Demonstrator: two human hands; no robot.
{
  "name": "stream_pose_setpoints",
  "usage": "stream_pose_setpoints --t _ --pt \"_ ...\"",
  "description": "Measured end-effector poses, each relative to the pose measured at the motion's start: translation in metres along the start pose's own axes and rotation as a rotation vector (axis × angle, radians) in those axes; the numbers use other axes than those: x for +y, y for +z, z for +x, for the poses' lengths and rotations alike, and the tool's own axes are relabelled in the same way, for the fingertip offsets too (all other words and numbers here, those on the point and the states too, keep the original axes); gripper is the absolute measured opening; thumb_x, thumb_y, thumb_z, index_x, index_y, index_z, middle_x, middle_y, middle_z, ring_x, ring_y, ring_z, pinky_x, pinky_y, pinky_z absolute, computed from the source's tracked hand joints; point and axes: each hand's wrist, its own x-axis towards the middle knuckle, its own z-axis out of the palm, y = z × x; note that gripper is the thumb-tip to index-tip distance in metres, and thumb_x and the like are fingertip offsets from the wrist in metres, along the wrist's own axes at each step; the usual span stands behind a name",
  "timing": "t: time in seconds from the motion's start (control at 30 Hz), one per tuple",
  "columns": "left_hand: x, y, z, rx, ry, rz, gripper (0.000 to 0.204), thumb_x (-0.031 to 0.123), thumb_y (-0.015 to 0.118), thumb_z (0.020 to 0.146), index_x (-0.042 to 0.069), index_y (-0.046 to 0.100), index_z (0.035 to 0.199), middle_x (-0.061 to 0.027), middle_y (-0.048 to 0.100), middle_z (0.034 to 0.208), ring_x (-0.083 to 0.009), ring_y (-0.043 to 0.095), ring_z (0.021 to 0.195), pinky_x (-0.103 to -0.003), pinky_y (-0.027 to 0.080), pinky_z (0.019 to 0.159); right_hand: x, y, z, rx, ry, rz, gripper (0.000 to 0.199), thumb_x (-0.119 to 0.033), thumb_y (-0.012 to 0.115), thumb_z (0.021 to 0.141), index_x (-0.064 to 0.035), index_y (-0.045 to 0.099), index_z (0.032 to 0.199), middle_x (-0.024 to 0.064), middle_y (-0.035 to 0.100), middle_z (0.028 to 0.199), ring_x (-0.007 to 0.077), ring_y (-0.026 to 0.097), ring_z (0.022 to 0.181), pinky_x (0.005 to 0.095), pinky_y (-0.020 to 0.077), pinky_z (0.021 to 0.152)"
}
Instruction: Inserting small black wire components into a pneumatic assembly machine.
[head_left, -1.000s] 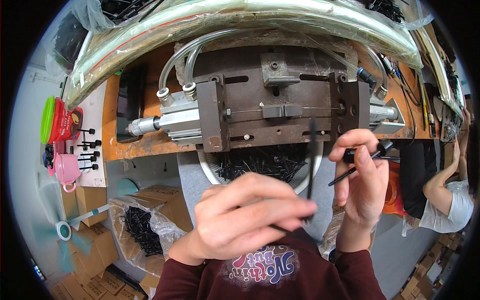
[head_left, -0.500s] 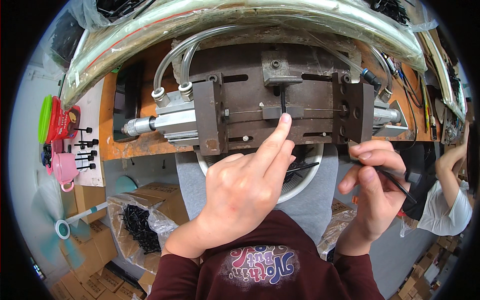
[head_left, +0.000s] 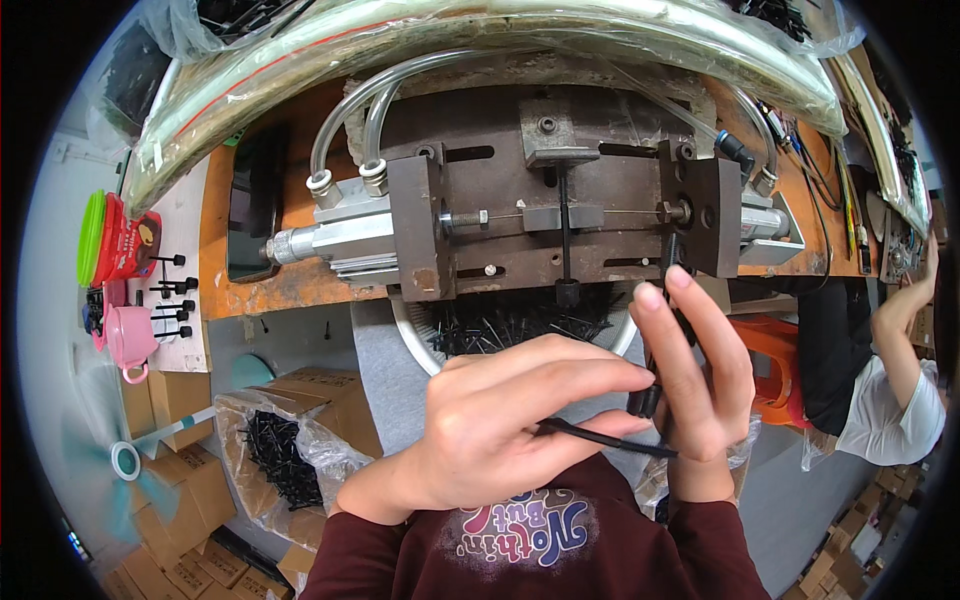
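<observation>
My left hand (head_left: 505, 425) is pinched on a thin black plastic rod (head_left: 600, 438) that lies across my lap and points right. My right hand (head_left: 700, 375) holds another black rod (head_left: 668, 290) upright, with its top near the right block of the metal press fixture (head_left: 560, 215). One black rod (head_left: 565, 235) stands upright in the middle slot of that fixture. Behind my hands, a white basin (head_left: 412, 335) holds several loose black rods.
An air cylinder (head_left: 330, 240) with clear hoses sits at the fixture's left on the orange bench (head_left: 225, 260). A pink cup (head_left: 128, 338) and red-green container (head_left: 110, 240) stand far left. An open box of black parts (head_left: 280, 450) sits lower left. Another person (head_left: 890, 380) works at the right.
My left hand has drawn back from the fixture's middle slot to my lap and now grips a rod. A rod now stands in the slot. My right hand has risen toward the fixture.
</observation>
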Motion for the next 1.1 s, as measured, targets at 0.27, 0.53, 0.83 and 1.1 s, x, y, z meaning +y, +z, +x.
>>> stream_pose_setpoints --t 0.27,0.53,0.83,1.1 --pt "-0.018 -0.003 -0.002 0.061 0.076 0.687 0.032 0.001 0.079 0.067 0.002 0.072 0.098 -0.0130 0.069 0.114 -0.0163 0.068 0.067 -0.025 0.052 0.056 0.004 -0.017 -0.005 0.101 0.744 0.863 0.027 0.003 0.076 0.079 0.0067 0.063 0.103 0.0182 0.071 0.086 0.0144 0.067 0.066 0.0213 0.0516 0.056" --pt "-0.018 -0.001 0.010 -0.071 0.040 0.909 0.030 0.007 0.077 0.069 0.004 0.070 0.098 -0.0101 0.066 0.123 -0.0139 0.065 0.061 -0.025 0.046 0.051 -0.001 -0.019 0.006 -0.022 0.815 0.914 0.025 -0.010 0.059 0.094 0.0111 0.062 0.106 0.0245 0.068 0.100 0.0206 0.069 0.065 0.0242 0.0527 0.053" --pt "-0.024 -0.002 0.008 -0.007 0.063 0.845 0.028 0.008 0.078 0.068 0.004 0.070 0.095 -0.0102 0.068 0.120 -0.0153 0.065 0.061 -0.025 0.046 0.050 0.010 -0.037 -0.009 0.227 0.699 0.978 0.039 -0.008 0.078 0.076 0.0070 0.062 0.108 0.0180 0.055 0.105 0.0145 0.063 0.055 0.0186 0.0454 0.047" --pt "-0.008 -0.016 -0.008 -0.082 -0.105 0.363 0.037 0.011 0.084 0.067 0.002 0.070 0.099 -0.0131 0.069 0.115 -0.0182 0.072 0.082 -0.024 0.054 0.062 -0.007 -0.028 0.012 -0.089 0.789 0.795 0.031 0.005 0.079 0.071 0.0049 0.068 0.099 0.0158 0.061 0.103 0.0205 0.069 0.081 0.0260 0.0557 0.063"
